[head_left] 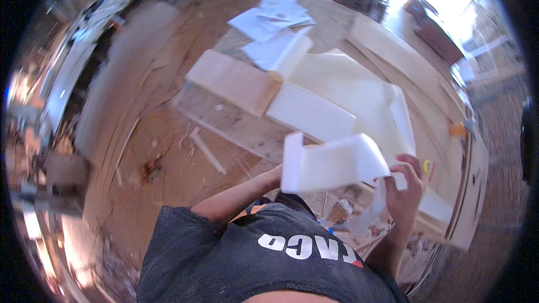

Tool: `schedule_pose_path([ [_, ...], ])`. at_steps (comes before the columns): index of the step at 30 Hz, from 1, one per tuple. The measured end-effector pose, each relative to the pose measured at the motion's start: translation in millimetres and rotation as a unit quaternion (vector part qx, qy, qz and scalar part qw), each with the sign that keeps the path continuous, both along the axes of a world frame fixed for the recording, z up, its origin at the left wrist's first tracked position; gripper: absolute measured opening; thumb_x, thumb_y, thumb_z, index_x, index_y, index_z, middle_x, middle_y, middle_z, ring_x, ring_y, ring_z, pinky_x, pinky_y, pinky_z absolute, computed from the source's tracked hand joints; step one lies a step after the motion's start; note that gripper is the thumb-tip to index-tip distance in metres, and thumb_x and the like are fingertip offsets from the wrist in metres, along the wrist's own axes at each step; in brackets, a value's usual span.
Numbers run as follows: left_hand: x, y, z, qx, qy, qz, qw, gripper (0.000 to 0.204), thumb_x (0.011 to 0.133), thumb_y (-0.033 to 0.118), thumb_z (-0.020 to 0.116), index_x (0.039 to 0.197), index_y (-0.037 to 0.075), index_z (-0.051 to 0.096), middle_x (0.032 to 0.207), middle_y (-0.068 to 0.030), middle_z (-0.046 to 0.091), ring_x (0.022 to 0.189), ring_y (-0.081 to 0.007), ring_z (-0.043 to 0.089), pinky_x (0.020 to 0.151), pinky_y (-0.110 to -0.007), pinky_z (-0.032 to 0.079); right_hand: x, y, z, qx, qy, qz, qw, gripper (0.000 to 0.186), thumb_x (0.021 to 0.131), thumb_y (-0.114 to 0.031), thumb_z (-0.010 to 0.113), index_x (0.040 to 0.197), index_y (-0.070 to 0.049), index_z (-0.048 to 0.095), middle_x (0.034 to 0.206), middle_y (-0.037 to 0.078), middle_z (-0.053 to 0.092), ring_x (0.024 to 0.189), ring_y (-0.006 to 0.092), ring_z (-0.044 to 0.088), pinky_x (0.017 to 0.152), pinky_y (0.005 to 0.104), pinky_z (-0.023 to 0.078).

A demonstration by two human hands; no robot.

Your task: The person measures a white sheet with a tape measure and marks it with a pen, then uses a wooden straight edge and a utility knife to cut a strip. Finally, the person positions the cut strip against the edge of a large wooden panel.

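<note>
A white, flexible sheet curves in front of my body, its left end folded upright. My right hand is at its right end, fingers curled and closed on the edge, and a pale translucent strip hangs just below. My left forearm runs up behind the sheet's left end, which hides my left hand. Just beyond lies a larger cream-white sheet, spread on the worktable with its right edge turned up. A flat white panel borders it, with a light wooden board further left.
Several white papers lie at the table's far end. A long plywood strip runs along the right side. Near my right hand is a small yellow roll, with an orange object beyond. A narrow offcut rests on the dusty brown floor.
</note>
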State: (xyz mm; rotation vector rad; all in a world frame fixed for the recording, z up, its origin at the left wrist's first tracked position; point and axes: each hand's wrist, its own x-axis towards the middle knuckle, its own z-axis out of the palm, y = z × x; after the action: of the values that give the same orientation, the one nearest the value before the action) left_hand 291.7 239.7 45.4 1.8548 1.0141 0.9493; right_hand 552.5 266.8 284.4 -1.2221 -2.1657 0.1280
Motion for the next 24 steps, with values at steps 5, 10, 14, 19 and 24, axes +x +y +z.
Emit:
schedule_pose_path([
  [5,-79,-82,66,-0.186,-0.096,0.139,0.968,0.097,0.073,0.052,0.087,0.144,0.000,0.047,0.142,-0.0171,0.054,0.131,-0.0319,0.050,0.112,-0.043,0.038,-120,3,-40,-0.181,0.123,0.195,0.956,0.018,0.071,0.005,0.069,0.088,0.000,0.065,0.105,0.016,0.074,0.086,0.0268,0.074,0.072,0.0385,0.059],
  [10,-127,-168,22,-0.218,-0.599,0.152,0.756,0.080,0.090,0.041,0.072,0.150,0.000,0.040,0.154,-0.0168,0.043,0.141,-0.0277,0.043,0.119,-0.044,0.034,-207,-39,-76,-0.293,-0.029,0.374,0.879,0.021,0.067,-0.001,0.070,0.088,-0.002,0.065,0.083,0.016,0.068,0.074,0.0329,0.069,0.066,0.0403,0.055],
  [14,-157,-218,97,-0.156,-0.623,0.266,0.719,0.064,0.095,0.036,0.065,0.145,0.001,0.044,0.155,-0.0203,0.041,0.142,-0.0301,0.041,0.121,-0.046,0.030,-280,-65,-91,-0.291,-0.117,0.470,0.825,0.019,0.066,-0.003,0.071,0.082,-0.002,0.062,0.077,0.018,0.066,0.074,0.0372,0.068,0.066,0.0433,0.053],
  [19,-212,-280,153,-0.040,-0.517,0.392,0.760,0.046,0.099,0.031,0.061,0.133,0.001,0.053,0.152,-0.0261,0.041,0.141,-0.0356,0.041,0.121,-0.050,0.027,-389,-105,-110,-0.276,-0.186,0.514,0.791,0.020,0.068,-0.007,0.072,0.085,-0.004,0.064,0.081,0.018,0.068,0.080,0.0382,0.068,0.070,0.0456,0.053],
  [24,-360,-346,79,0.139,-0.403,0.349,0.834,0.026,0.096,0.023,0.066,0.113,0.004,0.062,0.133,-0.0299,0.056,0.130,-0.0403,0.052,0.116,-0.054,0.034,-531,-153,-125,-0.298,-0.168,0.565,0.751,0.020,0.072,-0.008,0.072,0.092,-0.005,0.070,0.085,0.016,0.070,0.082,0.0369,0.068,0.072,0.0450,0.053],
])
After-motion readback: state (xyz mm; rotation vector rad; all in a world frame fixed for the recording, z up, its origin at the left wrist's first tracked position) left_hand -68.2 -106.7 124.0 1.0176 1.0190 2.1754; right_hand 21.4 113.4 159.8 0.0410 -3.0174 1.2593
